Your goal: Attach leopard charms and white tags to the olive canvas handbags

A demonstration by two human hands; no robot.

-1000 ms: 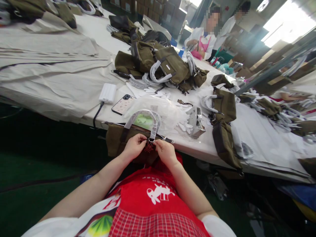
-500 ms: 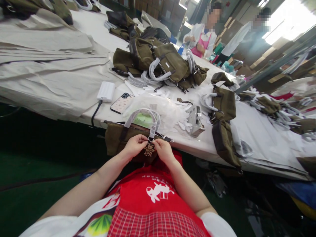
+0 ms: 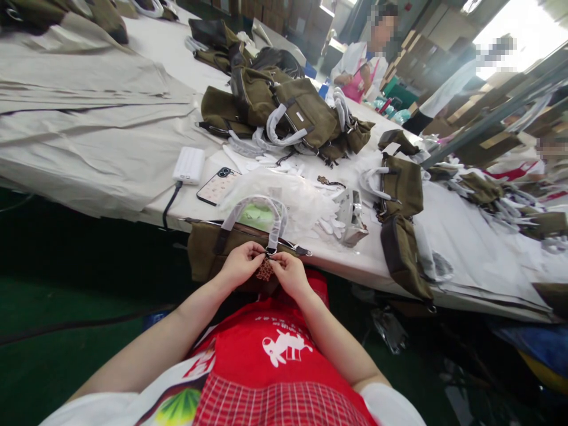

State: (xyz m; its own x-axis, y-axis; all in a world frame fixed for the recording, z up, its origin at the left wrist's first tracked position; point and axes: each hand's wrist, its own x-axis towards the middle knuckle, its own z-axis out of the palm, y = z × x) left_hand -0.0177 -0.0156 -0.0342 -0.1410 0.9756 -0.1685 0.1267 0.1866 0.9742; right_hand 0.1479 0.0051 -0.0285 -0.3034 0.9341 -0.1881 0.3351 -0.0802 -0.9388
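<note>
Bag [image 3: 204, 251], contents hidden, sits behind left grip [image 3: 242, 261] and right grip [image 3: 290, 273], both pinching one charm [image 3: 265, 271]; one phone [image 3: 217, 186] lies beyond.

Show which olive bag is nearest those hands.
The olive fabric bag with an upright, white-wrapped handle, just behind both bare hands; other bags lie farther.

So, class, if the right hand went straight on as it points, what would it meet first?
The right hand would probably meet the left hand first, fingertip to fingertip, above the brown openwork charm; depth is unclear.
</note>
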